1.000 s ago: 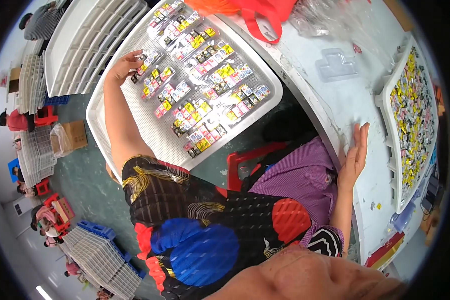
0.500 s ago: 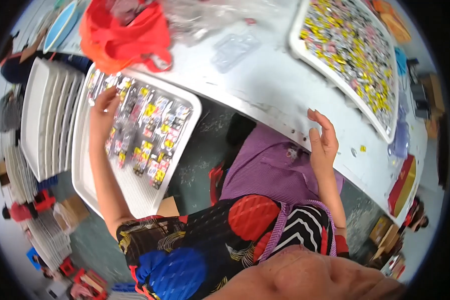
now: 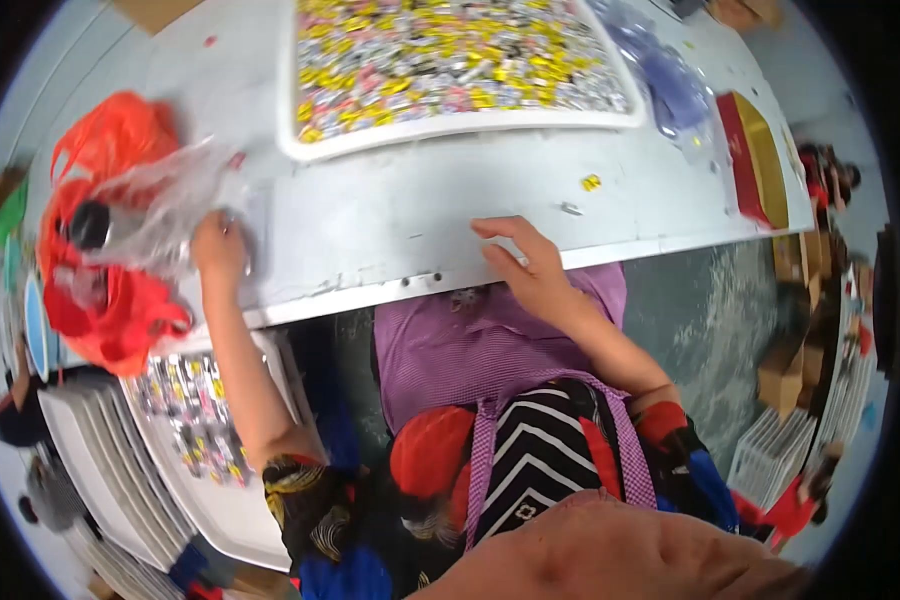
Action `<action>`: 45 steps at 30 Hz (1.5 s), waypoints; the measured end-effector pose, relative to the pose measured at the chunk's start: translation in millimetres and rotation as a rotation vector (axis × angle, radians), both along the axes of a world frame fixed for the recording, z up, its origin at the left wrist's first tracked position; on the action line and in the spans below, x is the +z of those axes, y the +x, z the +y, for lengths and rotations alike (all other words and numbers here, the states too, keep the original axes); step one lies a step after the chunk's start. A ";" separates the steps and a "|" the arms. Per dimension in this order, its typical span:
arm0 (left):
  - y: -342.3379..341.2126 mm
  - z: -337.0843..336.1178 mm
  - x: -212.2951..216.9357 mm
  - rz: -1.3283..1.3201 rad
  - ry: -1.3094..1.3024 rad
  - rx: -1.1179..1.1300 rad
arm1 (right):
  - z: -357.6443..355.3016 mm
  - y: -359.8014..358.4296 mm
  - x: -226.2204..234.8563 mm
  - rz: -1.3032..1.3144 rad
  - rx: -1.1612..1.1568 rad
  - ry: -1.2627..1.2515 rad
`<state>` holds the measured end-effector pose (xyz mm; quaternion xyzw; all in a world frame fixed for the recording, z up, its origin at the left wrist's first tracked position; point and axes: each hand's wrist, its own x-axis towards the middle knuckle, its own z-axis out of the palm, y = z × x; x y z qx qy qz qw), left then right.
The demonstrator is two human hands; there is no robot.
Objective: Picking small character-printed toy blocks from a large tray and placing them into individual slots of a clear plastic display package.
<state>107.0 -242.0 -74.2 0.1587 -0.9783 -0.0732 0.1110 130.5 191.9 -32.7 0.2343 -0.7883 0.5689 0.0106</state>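
Two hands: left hand (image 3: 219,248) at clear plastic tray (image 3: 259,225), grip blurred, cannot tell; right hand (image 3: 535,275) empty, open, thumb apart. Tray at bench's (image 3: 370,225) left; may snag if fingers catch crumpled clear bag (image 3: 170,185) just beside. Tray looks see-through, thin, edges faint.

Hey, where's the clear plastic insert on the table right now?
In the head view, the clear plastic insert is at left on the table, just right of the left hand, below and left of the white tray.
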 end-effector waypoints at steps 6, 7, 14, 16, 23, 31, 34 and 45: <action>31.1 67.2 41.6 0.209 0.651 -0.097 | 11.1 1.5 2.3 -0.085 -0.009 -0.042; 39.6 103.1 59.3 0.222 0.836 -0.117 | 9.1 0.9 3.8 -0.086 -0.024 -0.046; 65.4 253.5 43.6 0.247 1.100 -0.180 | -10.4 2.0 9.2 -0.448 0.041 -0.160; 66.5 264.3 42.4 0.218 1.105 -0.258 | -1.2 -6.1 5.3 -0.438 -0.099 -0.081; 52.1 283.6 42.9 -0.116 1.125 -0.299 | 24.3 -15.7 -9.0 -0.273 -0.194 -0.077; 14.3 288.5 35.3 0.115 0.934 -0.191 | 27.1 -30.4 -5.2 -0.525 -0.334 -0.261; 4.6 276.9 36.0 0.127 1.145 -0.157 | 37.2 -43.8 -16.7 -0.331 -0.372 -0.123; 7.3 156.8 39.8 0.070 0.535 -0.041 | 50.0 -64.5 -9.5 0.201 -0.489 0.324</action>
